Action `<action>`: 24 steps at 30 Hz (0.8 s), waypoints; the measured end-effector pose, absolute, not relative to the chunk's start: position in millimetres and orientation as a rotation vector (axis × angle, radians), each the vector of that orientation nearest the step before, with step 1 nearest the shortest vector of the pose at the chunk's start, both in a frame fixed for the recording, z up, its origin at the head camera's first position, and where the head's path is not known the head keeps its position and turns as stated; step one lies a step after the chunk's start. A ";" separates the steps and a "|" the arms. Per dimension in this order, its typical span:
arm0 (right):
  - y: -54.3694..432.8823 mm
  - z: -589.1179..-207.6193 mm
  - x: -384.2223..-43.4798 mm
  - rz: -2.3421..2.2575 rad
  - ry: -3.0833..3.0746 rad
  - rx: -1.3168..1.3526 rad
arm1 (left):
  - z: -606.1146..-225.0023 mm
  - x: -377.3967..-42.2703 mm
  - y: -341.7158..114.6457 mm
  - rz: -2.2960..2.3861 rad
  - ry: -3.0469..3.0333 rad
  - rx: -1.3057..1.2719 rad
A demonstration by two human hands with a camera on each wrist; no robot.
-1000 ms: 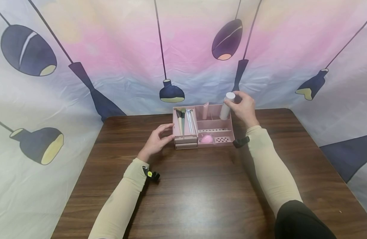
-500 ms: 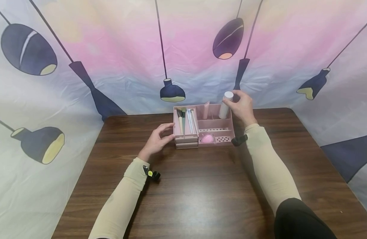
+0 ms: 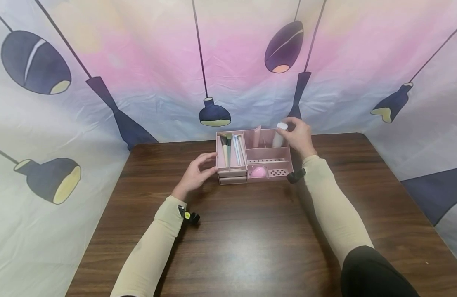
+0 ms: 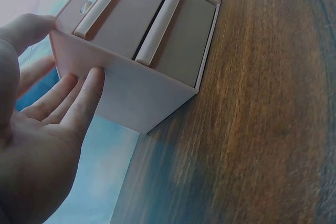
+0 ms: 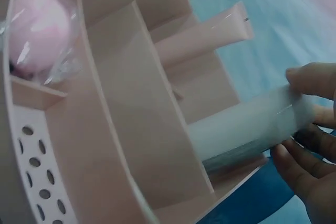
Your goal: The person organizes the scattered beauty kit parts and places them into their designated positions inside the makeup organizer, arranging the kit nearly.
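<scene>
A pink desk organizer (image 3: 268, 156) stands at the back of the table. My right hand (image 3: 300, 136) grips a white bottle (image 5: 247, 127) near its cap, thumb on one side and fingers on the other. The bottle's lower part is inside the back right compartment, behind the divider. Against the organizer's left side rest the outstretched fingers of my left hand (image 4: 47, 108), with the thumb up by the top front edge. A pink tube (image 5: 205, 38) leans in the neighbouring back compartment. Makeup brushes (image 3: 228, 150) lie in the left top tray.
Two small drawers (image 4: 176, 35) sit under the brush tray. A pink sponge in clear wrap (image 5: 39, 30) fills a front compartment, beside a strip with holes (image 5: 35, 163). Close behind the wooden table (image 3: 228, 239) hangs a lamp-printed cloth (image 3: 157, 74).
My right hand has moved down and slightly left with the white bottle, which sits lower in the back right compartment. The left hand stays against the organizer.
</scene>
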State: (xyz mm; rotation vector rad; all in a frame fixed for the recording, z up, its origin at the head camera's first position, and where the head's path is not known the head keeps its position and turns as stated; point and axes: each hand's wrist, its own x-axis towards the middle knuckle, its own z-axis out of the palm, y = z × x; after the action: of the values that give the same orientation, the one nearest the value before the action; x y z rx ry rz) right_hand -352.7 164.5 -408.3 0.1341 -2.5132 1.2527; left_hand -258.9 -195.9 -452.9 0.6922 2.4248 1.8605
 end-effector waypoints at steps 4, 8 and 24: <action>165.5 -409.6 -353.0 1.281 -2.501 0.148 | -439.9 -251.0 -192.6 1.850 2.426 0.705; 165.6 -408.8 -352.8 1.274 -2.501 0.167 | -437.8 -248.6 -192.1 1.848 2.427 0.686; 167.7 -406.7 -349.0 1.278 -2.465 0.187 | -438.3 -248.4 -192.7 1.862 2.419 0.696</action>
State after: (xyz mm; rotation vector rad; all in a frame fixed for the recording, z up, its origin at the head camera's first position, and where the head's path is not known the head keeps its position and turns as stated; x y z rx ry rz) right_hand -349.0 167.7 -406.7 0.1866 -2.4650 1.2779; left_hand -248.4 -192.7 -438.3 0.6957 2.4187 1.8617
